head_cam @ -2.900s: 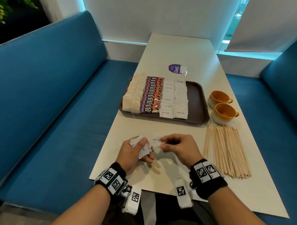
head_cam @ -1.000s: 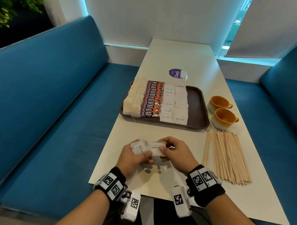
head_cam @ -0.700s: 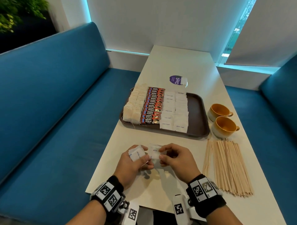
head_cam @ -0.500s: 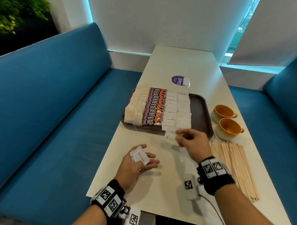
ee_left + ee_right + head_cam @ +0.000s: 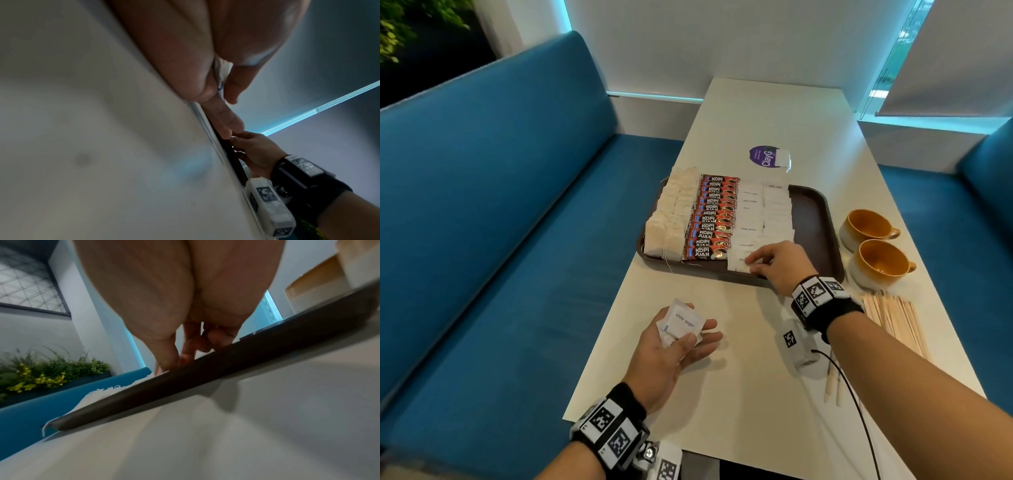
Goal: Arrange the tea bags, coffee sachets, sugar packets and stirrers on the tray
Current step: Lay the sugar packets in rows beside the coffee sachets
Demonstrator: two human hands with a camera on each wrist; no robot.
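Note:
A brown tray (image 5: 822,219) holds rows of tea bags (image 5: 671,219), red coffee sachets (image 5: 712,219) and white sugar packets (image 5: 765,212). My right hand (image 5: 755,265) reaches over the tray's near rim and pinches one sugar packet (image 5: 738,264) at the near end of a sugar row. In the right wrist view, fingertips (image 5: 174,356) touch down just behind the tray rim (image 5: 205,379). My left hand (image 5: 688,334) lies palm up over the table, thumb holding a small stack of sugar packets (image 5: 683,323). Wooden stirrers (image 5: 893,322) lie on the table to the right.
Two mustard cups (image 5: 869,228) (image 5: 880,262) stand right of the tray. A purple sticker (image 5: 765,156) lies beyond it. Two loose stirrers (image 5: 832,383) lie under my right forearm. Blue benches (image 5: 500,222) flank the white table (image 5: 722,394).
My right hand took one sugar packet from the stack at my left hand and carried it forward onto the tray's near edge. The left hand stayed back with the remaining packets.

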